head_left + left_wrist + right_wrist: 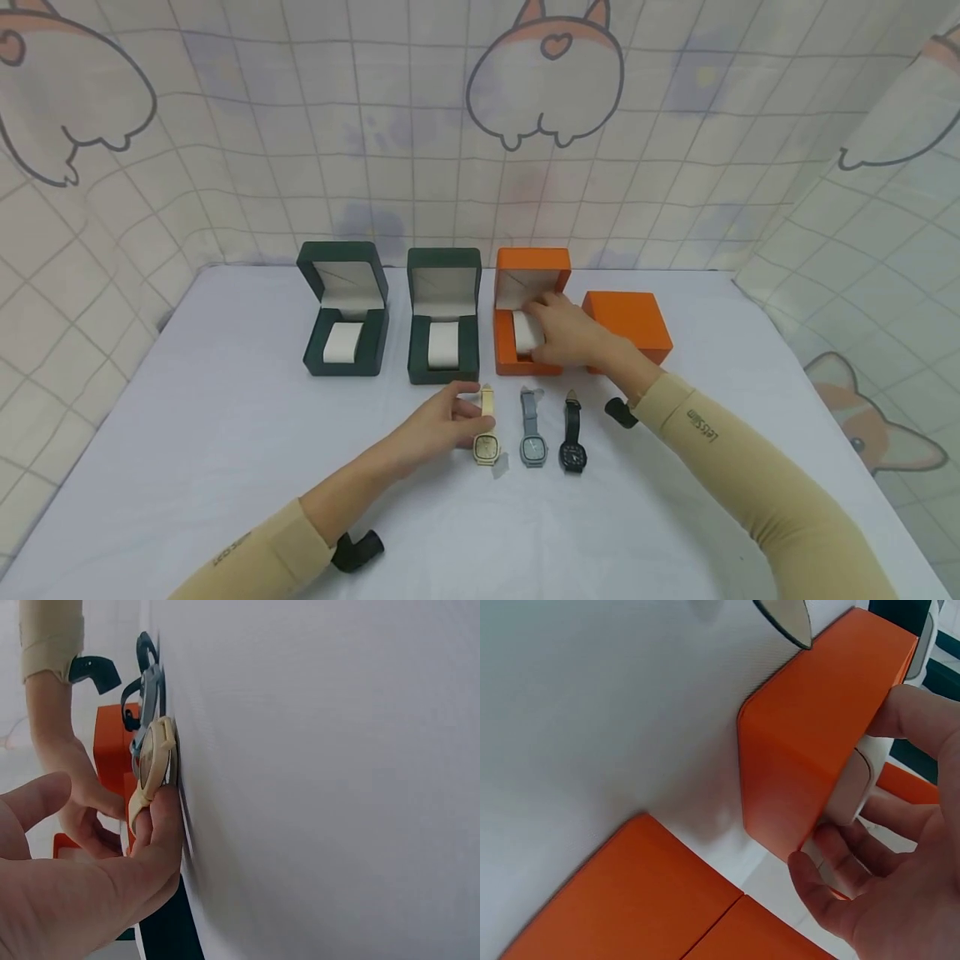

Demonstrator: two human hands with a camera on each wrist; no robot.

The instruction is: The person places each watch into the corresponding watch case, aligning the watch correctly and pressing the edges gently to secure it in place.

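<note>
**Q:** State L hand (442,421) pos. & fingers.
**A:** At cream watch (486,448). Fingers extended, tips touching strap; thumb apart, per L wrist view. Fingers released, i.e. no grasp.

**Q:** Watch pos.?
**A:** On table (187,417), dial up, strap pointing away from person. L end of row of 3: blue watch (533,450) in ctr., black watch (573,457) at R end.

**Q:** R hand (573,333)?
**A:** At orange box (517,367), lid up. Thumb & fingers bent about cushion (527,333); cushion sits in box. Cannot tell if fingers grasp it or only touch.

**Q:** Adj. items?
**A:** Closed box (626,321), also orange, just R of open one, partly behind R forearm. To L: green box 1 (345,367) & green box 2 (444,377), both lids up, each w/ white insert. Grid-pattern curtain (300,183) behind table.
</note>
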